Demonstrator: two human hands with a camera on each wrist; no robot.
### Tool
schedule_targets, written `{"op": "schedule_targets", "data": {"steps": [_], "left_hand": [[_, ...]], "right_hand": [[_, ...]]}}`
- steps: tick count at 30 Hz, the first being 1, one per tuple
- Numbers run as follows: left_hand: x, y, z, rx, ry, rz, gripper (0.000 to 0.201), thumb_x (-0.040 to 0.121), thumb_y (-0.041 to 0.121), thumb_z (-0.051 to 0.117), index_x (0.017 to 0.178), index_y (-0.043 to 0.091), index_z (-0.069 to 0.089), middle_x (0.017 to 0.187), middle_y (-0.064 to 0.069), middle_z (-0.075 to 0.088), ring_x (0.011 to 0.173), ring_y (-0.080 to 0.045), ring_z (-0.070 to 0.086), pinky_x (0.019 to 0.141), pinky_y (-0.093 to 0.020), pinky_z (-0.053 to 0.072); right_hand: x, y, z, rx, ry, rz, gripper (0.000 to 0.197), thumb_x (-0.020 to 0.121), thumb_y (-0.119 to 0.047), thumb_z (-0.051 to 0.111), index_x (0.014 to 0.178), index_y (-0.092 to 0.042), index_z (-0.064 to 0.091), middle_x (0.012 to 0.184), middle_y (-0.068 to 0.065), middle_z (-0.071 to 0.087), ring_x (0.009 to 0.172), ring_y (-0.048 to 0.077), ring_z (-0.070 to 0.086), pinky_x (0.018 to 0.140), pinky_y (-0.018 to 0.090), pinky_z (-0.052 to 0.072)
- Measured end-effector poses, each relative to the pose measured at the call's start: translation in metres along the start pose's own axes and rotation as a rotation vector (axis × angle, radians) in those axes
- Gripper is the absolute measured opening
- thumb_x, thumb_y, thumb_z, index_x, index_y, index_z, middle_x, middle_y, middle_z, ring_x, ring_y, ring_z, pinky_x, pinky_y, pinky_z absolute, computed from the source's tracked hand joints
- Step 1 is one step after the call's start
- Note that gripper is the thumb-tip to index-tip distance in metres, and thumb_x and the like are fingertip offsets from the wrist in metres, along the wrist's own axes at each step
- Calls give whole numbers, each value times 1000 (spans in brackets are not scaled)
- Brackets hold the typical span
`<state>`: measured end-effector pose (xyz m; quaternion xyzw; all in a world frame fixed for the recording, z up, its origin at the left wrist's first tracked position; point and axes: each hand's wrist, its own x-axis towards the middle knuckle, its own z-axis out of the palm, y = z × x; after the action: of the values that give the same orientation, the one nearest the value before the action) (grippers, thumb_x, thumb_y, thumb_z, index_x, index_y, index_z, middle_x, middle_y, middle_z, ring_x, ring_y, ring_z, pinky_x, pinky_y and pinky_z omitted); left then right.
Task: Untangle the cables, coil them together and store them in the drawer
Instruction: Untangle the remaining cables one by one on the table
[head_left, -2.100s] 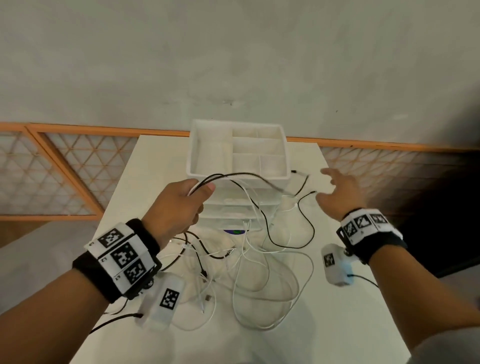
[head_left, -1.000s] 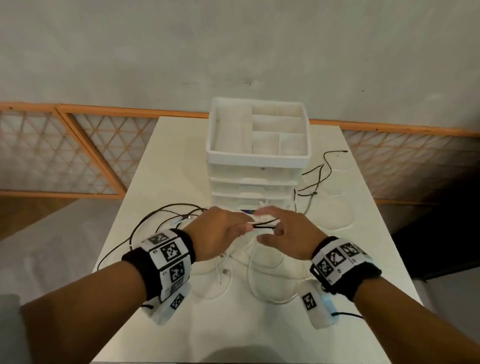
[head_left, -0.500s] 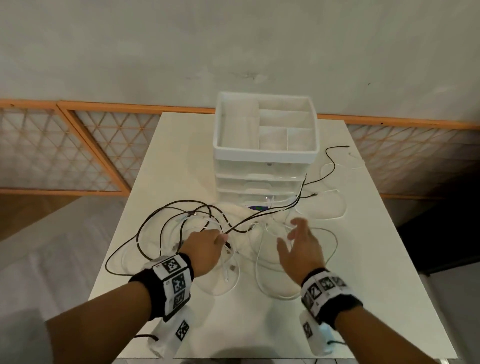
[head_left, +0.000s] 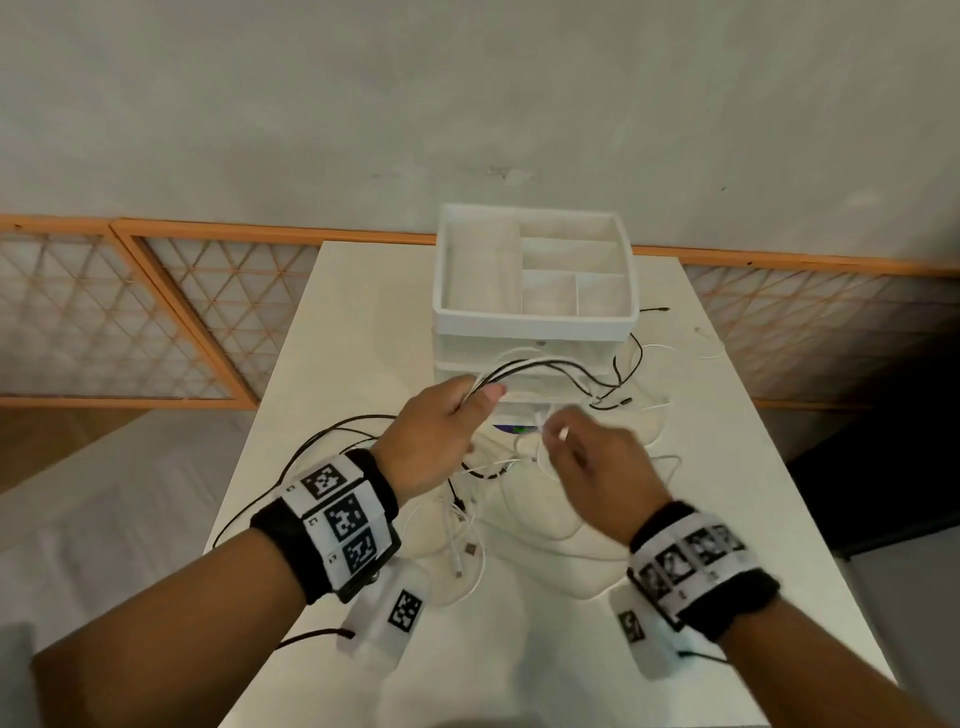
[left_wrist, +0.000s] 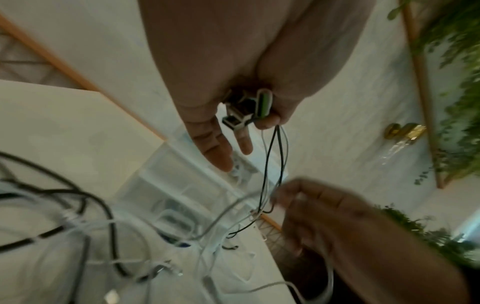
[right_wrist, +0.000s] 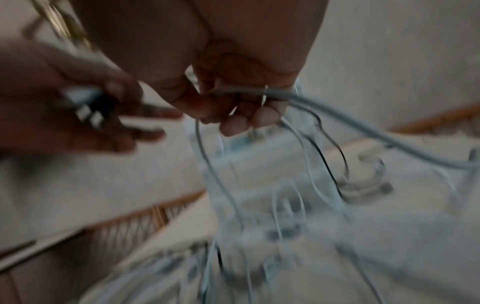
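Note:
Black and white cables (head_left: 467, 545) lie tangled on the white table (head_left: 363, 322) in front of a white drawer unit (head_left: 535, 325). My left hand (head_left: 478, 395) is raised before the unit's drawers and grips a bundle of cable ends. The left wrist view shows several USB plugs (left_wrist: 241, 115) in its fist, with the strands (left_wrist: 272, 156) hanging down. My right hand (head_left: 558, 428), blurred, is just to the right and pinches white cable (right_wrist: 249, 93) in its curled fingers. Black cable ends (head_left: 618, 389) trail to the right of the unit.
The unit carries an open divided tray on top; the drawers below look closed. An orange-framed lattice panel (head_left: 156, 312) runs behind the table at the left. Bare table lies at the right (head_left: 753, 467), near its edge. Green plants (left_wrist: 454, 82) show in the left wrist view.
My left hand has risen from the table toward the drawer fronts with cable ends in its grip. My right hand, open half a second ago, now pinches white cable beside it.

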<state>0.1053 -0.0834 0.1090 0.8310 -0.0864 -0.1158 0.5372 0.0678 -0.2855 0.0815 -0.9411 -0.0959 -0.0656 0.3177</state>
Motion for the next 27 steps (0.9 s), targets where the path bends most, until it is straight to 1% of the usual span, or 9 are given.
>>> {"op": "schedule_targets", "data": {"steps": [3,6,8,11,16,19,22,24,27], "left_hand": [[6,23,13,-157,-35,74,34,103,41,41,99,16,64,110,0,69,88,-14,61,69,-26,53],[8,30,21,-326,-57,56,29,105,29,40,89,12,56,91,-4,69,75,-14,56,62,-31,53],[10,21,20,-295,-65,38,30,106,29,40,85,10,53,82,-4,65,69,-15,50,59,-31,51],[11,-6,12,-100,-55,-45,37,105,34,40,81,10,54,80,-1,61,70,-16,49,62,-35,51],[11,-11,-16,-150,52,-100,36,104,33,43,77,12,52,70,-2,54,56,-18,49,64,-39,45],[13,21,-36,-397,143,-44,29,105,22,43,78,13,50,67,-3,54,56,-15,43,53,-31,45],[13,46,-45,-532,165,8,28,103,14,44,76,13,48,63,-4,55,53,-14,40,46,-28,40],[12,51,-43,-534,145,10,28,103,16,45,75,14,47,62,-5,54,51,-14,38,44,-28,36],[10,38,-34,-414,113,-44,33,104,24,45,73,14,45,63,-5,53,51,-14,37,43,-27,33]], "right_hand": [[26,-31,-52,111,217,-139,9,96,-18,59,94,-20,68,57,-10,55,49,9,45,50,15,35],[45,-52,-96,145,376,-174,11,94,-18,63,96,-16,74,76,-1,67,65,15,56,62,10,42],[51,-53,-117,152,486,-171,13,94,-20,63,97,-14,74,79,11,69,72,17,59,71,10,42],[54,-41,-139,171,599,-115,13,93,-23,62,97,-16,73,82,14,69,69,22,58,65,17,43],[50,9,-136,211,414,61,20,91,-9,58,100,-23,69,68,5,47,57,7,39,55,16,35],[44,56,-111,-73,221,325,17,96,-25,56,98,-18,71,89,7,66,84,21,61,71,27,42],[34,86,-85,-374,20,650,47,99,-50,41,120,-17,66,128,21,59,118,40,53,98,43,44],[37,87,-78,-388,-33,777,57,101,-53,30,129,-14,60,136,21,56,125,42,49,103,46,40],[56,80,-86,-271,62,744,60,103,-52,22,123,-12,62,128,21,61,118,41,55,98,45,42]]}}
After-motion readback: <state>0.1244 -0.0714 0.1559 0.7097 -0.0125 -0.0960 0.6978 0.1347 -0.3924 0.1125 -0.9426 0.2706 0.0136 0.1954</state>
